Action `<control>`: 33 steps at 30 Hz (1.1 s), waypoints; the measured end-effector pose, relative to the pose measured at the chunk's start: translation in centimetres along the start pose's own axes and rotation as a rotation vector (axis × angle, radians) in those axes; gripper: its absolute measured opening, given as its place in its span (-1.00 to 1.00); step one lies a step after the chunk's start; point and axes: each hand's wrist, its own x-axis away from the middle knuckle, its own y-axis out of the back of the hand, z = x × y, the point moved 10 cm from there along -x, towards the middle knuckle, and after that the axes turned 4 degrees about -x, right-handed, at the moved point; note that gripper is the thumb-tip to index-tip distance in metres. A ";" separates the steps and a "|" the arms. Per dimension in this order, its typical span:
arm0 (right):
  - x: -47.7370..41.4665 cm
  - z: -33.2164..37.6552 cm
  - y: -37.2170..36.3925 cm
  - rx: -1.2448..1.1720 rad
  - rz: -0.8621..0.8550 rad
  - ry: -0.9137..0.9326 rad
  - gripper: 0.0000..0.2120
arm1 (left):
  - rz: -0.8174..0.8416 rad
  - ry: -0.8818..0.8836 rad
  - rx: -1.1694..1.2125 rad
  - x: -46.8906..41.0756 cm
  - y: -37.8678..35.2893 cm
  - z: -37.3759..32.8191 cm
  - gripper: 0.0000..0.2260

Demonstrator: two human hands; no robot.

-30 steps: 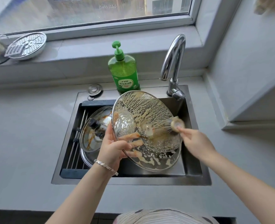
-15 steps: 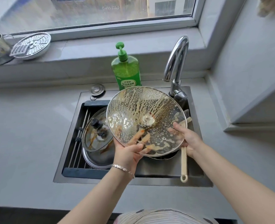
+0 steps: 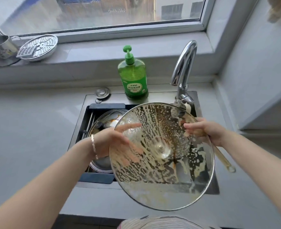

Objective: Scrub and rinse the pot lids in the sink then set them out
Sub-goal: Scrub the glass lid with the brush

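Note:
A large glass pot lid (image 3: 161,177), streaked with suds and brown grease, is held tilted over the sink (image 3: 209,189) and its front edge. My left hand (image 3: 110,142) grips its left rim, fingers showing through the glass from behind. My right hand (image 3: 205,131) holds the right rim together with a long-handled scrubbing brush (image 3: 224,161), whose handle points down to the right and whose head sits by the tap base. A second greasy glass lid (image 3: 106,121) with a black knob lies in the left of the sink, partly hidden.
A green dish soap bottle (image 3: 133,75) stands behind the sink beside the chrome tap (image 3: 184,63). A metal drain plug (image 3: 102,93) lies at the back left. On the windowsill sit a perforated steamer plate (image 3: 39,47) and a metal cup (image 3: 1,50). Grey counter surrounds the sink.
The big lid has been lifted nearer to me and tilted over the sink's front edge. My right hand went from scrubbing its underside to holding the rim with the brush handle trailing.

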 end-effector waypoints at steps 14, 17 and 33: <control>4.7 -0.8 -10.9 1.051 -0.039 0.581 -0.50 | -0.322 -0.234 0.142 -0.7 -1.0 2.7 -0.23; 2.4 0.4 -6.8 0.944 -0.227 0.505 -0.58 | -0.344 -0.222 0.147 -0.5 -1.2 2.7 -0.25; 4.6 3.3 -10.2 0.683 -0.025 0.590 -0.63 | -0.305 -0.242 0.084 -0.4 -3.4 0.3 -0.34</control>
